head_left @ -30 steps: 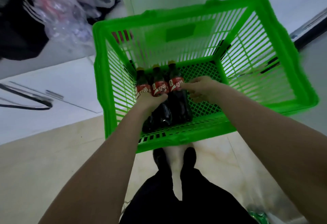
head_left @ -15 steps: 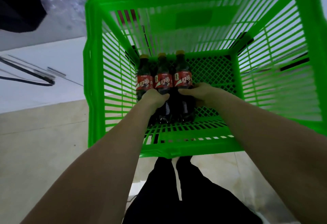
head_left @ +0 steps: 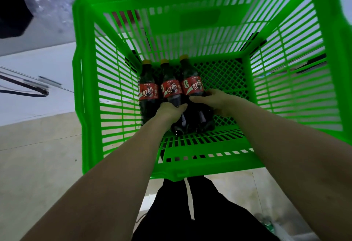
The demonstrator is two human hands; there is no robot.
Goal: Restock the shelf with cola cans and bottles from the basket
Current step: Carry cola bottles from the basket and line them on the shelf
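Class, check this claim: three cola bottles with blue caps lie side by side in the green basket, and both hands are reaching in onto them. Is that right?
Not quite. The head view shows the three cola bottles have yellow caps, not blue. The rest holds: they lie side by side in the green basket, with the left hand and right hand on them.

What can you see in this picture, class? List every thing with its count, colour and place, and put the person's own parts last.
cola bottles: three, dark with red labels and yellow caps, lying side by side on the basket floor, near its left wall
basket: one, bright green slatted plastic, centre of view, on the floor
plastic bag: one, clear and crumpled, upper left, beyond the basket
floor: beige tiles, lower left
trousers: black, with a white drawstring, bottom centre
left hand: closed on the middle bottle, below its label
right hand: closed on the right bottle, below its label
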